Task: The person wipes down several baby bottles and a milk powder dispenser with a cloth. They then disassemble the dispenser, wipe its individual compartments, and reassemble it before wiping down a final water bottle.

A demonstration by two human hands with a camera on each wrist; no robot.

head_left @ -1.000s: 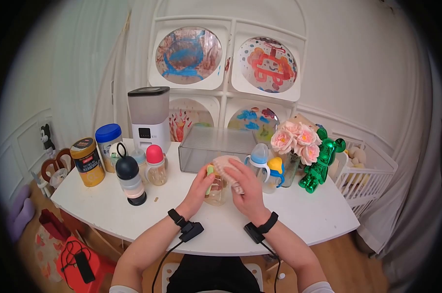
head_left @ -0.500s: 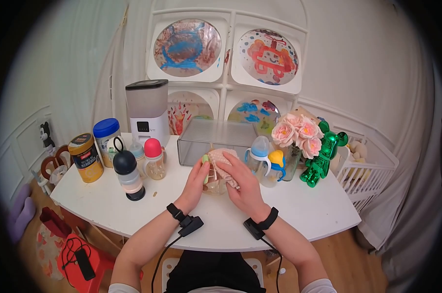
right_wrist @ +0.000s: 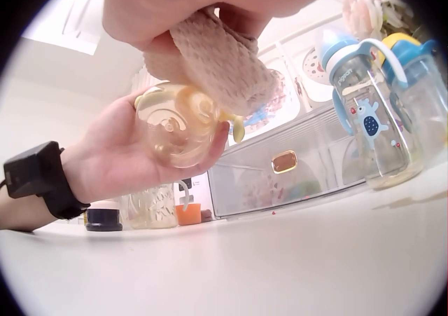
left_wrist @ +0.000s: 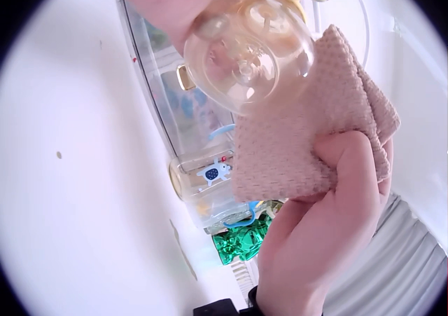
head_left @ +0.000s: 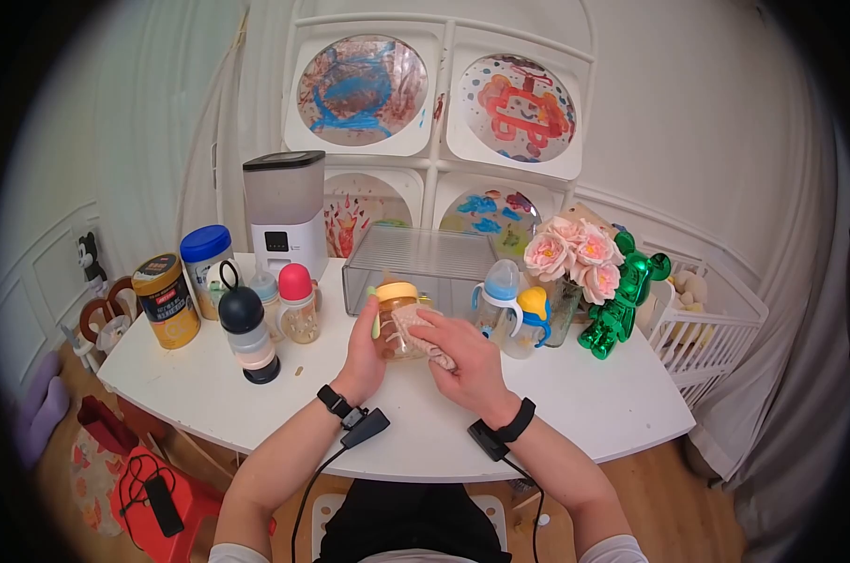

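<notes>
My left hand (head_left: 357,361) grips a clear amber baby bottle (head_left: 394,344) with a yellow collar (head_left: 397,293) and light green handles. The bottle is raised over the table, its rounded base turned toward both wrist cameras. In my right hand (head_left: 474,364) is a folded pink waffle-weave cloth (left_wrist: 287,144), pinched with the thumb on top in the left wrist view. The cloth lies right against the bottle's right side and partly covers it. From the right wrist, the left fingers wrap under the bottle, beside the base.
A clear grey box (head_left: 415,258) stands behind the hands. To its right are a blue-topped bottle (right_wrist: 371,120), a yellow-and-blue cup (head_left: 530,324), roses (head_left: 575,258) and a green bear figure (head_left: 627,296). Leftward stand a dark-capped bottle (head_left: 246,328), a red-capped bottle (head_left: 298,305) and tins.
The right hand with the cloth has shifted from over the bottle's top down to its right side. The yellow collar now shows. The left hand keeps its hold, moved slightly left.
</notes>
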